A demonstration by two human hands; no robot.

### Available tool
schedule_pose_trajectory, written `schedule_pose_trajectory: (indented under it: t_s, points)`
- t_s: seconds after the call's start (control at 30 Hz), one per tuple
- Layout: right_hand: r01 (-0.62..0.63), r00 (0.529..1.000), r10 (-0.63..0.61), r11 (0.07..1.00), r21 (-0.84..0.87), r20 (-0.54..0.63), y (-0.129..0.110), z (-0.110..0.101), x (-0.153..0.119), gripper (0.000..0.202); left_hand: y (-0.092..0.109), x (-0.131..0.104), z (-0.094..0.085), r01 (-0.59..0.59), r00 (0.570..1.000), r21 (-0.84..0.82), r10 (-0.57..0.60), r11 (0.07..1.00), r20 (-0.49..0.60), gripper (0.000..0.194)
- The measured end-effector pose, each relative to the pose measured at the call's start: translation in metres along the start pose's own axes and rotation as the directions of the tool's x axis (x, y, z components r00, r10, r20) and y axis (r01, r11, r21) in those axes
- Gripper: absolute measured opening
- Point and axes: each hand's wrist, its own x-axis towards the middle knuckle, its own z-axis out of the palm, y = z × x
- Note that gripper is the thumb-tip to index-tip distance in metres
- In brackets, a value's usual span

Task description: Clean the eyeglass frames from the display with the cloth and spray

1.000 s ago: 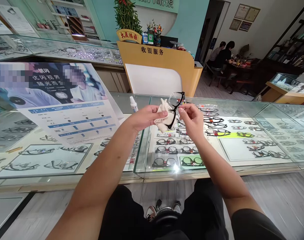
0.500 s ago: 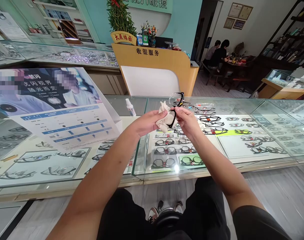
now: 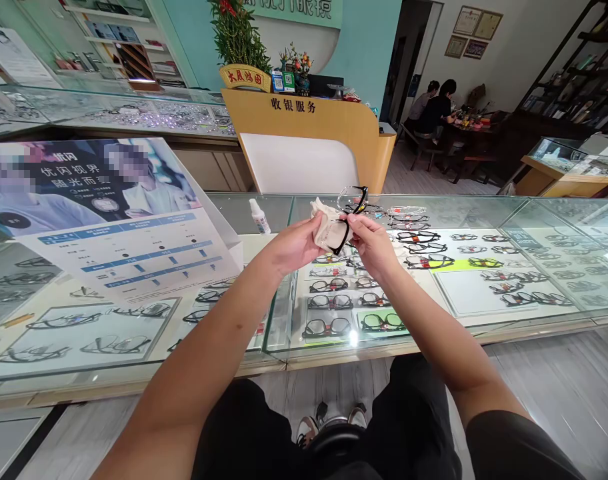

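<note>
I hold a pair of black-framed glasses (image 3: 351, 203) upright above the glass counter (image 3: 484, 313). My left hand (image 3: 294, 245) presses a cream cleaning cloth (image 3: 324, 223) against the lower lens. My right hand (image 3: 371, 243) pinches the frame at its lower right side. The upper lens stands clear of the cloth. Both hands hover over the counter, which shows rows of glasses inside.
A small white spray bottle (image 3: 257, 217) stands on the counter left of my hands. A large slanted poster (image 3: 114, 220) rests at the left. A wooden cashier desk (image 3: 309, 133) lies beyond. Two people (image 3: 437, 107) sit at a table far right.
The cloth in my left hand has shifted up over the lower lens, and my hands have drawn slightly closer together. The view has tilted a little.
</note>
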Motion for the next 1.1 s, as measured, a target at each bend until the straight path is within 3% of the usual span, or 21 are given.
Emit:
schedule_pose_trajectory:
  t_s: [0.53, 0.73, 0.9, 1.1]
  points:
    - [0.065, 0.997, -0.064, 0.997, 0.045, -0.037, 0.005, -0.003, 0.004, 0.045, -0.009, 0.000, -0.003, -0.020, 0.988, 0.197, -0.010, 0.980, 0.152, 0.039]
    - [0.078, 0.996, -0.075, 0.995, 0.065, -0.039, 0.007, -0.004, 0.004, 0.042, -0.016, -0.001, -0.002, -0.016, 0.991, 0.239, -0.015, 0.971, 0.130, 0.050]
    - [0.081, 0.995, -0.076, 0.993, 0.086, -0.065, 0.007, -0.004, 0.005, 0.047, -0.019, 0.000, -0.001, -0.047, 0.986, 0.195, 0.015, 0.980, 0.165, 0.056]
    - [0.043, 0.997, -0.037, 0.995, 0.094, -0.062, 0.007, -0.005, 0.006, 0.046, -0.019, -0.001, -0.001, -0.096, 0.979, 0.152, 0.065, 0.984, 0.195, 0.046]
